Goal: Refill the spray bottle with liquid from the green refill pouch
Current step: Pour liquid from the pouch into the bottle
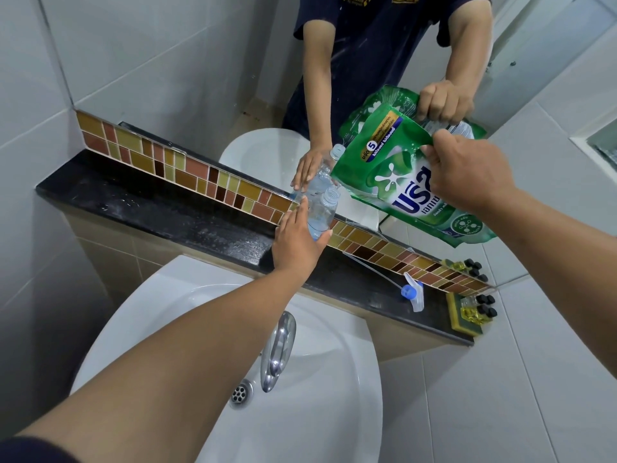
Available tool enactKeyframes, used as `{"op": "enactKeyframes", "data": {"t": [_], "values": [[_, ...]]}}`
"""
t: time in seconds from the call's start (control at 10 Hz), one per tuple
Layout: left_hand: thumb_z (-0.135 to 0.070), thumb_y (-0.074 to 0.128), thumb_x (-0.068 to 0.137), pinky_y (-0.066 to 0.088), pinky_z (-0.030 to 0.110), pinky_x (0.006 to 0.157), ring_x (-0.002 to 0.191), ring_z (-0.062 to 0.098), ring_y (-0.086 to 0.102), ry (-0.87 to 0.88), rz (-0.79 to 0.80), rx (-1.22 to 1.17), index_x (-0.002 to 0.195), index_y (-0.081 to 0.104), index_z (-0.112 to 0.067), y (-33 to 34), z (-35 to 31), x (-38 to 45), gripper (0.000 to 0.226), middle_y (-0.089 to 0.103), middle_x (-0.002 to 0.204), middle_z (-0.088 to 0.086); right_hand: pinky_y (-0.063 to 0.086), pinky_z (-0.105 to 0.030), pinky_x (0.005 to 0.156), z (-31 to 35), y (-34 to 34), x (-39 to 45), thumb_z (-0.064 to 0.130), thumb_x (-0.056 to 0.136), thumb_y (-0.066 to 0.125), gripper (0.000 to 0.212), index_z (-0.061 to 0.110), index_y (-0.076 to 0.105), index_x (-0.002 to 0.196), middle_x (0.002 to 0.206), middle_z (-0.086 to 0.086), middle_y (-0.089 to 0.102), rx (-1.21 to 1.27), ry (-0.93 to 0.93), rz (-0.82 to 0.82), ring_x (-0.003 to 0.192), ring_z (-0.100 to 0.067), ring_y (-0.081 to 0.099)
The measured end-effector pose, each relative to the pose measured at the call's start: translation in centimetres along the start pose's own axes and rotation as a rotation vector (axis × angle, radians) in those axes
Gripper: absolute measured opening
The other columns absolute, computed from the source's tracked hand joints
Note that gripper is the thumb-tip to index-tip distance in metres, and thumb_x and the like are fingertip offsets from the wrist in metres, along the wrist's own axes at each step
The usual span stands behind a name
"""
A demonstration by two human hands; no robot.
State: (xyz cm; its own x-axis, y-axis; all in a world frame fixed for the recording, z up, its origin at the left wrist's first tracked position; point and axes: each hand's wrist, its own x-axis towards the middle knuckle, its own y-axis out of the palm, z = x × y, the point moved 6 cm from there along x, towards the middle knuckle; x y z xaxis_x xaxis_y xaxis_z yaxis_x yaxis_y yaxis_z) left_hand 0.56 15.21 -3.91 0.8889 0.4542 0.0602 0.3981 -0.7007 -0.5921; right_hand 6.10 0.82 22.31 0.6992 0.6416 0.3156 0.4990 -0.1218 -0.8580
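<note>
Both hands busy: left hand (295,243) wrapped round open spray bottle (323,208), right hand (467,175) pinching green pouch (397,182) above-right. Narrow neck, floppy pouch, spill likely.

Green refill pouch (410,182), white-blue lettering. Clear bottle (321,208). Black speckled bench (160,208). Brown-yellow-red mosaic tiles (200,172). White sink (317,412). Blue-white sprayer head (413,292).
</note>
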Motion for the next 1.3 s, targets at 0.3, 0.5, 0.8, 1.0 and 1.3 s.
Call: {"op": "enactKeyframes", "data": {"t": [0.3, 0.5, 0.8, 1.0, 1.3], "values": [[-0.063, 0.061, 0.087, 0.042, 0.048, 0.110, 0.149, 0.024, 0.026, -0.005, 0.012, -0.004, 0.159, 0.013, -0.026, -0.07, -0.12, -0.11, 0.093, 0.031, 0.161, 0.001, 0.011, -0.024, 0.045, -0.04, -0.38, -0.04, 0.027, 0.102, 0.037, 0.031, 0.009, 0.032, 0.078, 0.055, 0.004, 0.027, -0.011, -0.014, -0.004, 0.041, -0.016, 0.024], [-0.063, 0.061, 0.087, 0.043, 0.048, 0.109, 0.149, 0.024, 0.027, -0.007, 0.011, -0.001, 0.159, 0.014, -0.026, -0.07, -0.11, -0.08, 0.093, 0.031, 0.161, 0.001, 0.010, -0.024, 0.045, -0.25, -0.32, 0.12, 0.026, 0.102, 0.041, 0.031, 0.010, 0.031, 0.077, 0.059, -0.004, 0.036, -0.018, -0.034, -0.046, 0.044, -0.022, 0.026], [-0.064, 0.060, 0.087, 0.044, 0.048, 0.108, 0.149, 0.024, 0.026, -0.012, 0.021, 0.007, 0.159, 0.013, -0.027, 0.01, 0.00, -0.05, 0.094, 0.030, 0.162, 0.001, 0.013, -0.025, 0.044, -0.42, -0.24, 0.21, 0.030, 0.102, 0.036, 0.032, 0.010, 0.032, 0.077, 0.056, 0.001, 0.031, -0.017, -0.016, -0.027, 0.041, -0.018, 0.025], [-0.064, 0.059, 0.087, 0.043, 0.048, 0.109, 0.149, 0.024, 0.025, -0.012, 0.022, 0.012, 0.159, 0.012, -0.027, -0.01, -0.07, -0.05, 0.094, 0.030, 0.162, 0.001, 0.015, -0.025, 0.044, -0.49, -0.47, 0.18, 0.030, 0.102, 0.037, 0.033, 0.009, 0.033, 0.077, 0.055, 0.004, 0.029, -0.018, -0.014, -0.023, 0.040, -0.018, 0.026], [-0.064, 0.059, 0.087, 0.043, 0.048, 0.110, 0.149, 0.024, 0.026, -0.003, 0.021, 0.010, 0.159, 0.013, -0.027, 0.03, -0.04, 0.05, 0.094, 0.030, 0.162, 0.000, 0.014, -0.025, 0.044, -0.42, -0.78, 0.30, 0.028, 0.102, 0.038, 0.032, 0.010, 0.032, 0.076, 0.054, 0.005, 0.027, -0.015, -0.029, -0.043, 0.040, -0.018, 0.025]]}}
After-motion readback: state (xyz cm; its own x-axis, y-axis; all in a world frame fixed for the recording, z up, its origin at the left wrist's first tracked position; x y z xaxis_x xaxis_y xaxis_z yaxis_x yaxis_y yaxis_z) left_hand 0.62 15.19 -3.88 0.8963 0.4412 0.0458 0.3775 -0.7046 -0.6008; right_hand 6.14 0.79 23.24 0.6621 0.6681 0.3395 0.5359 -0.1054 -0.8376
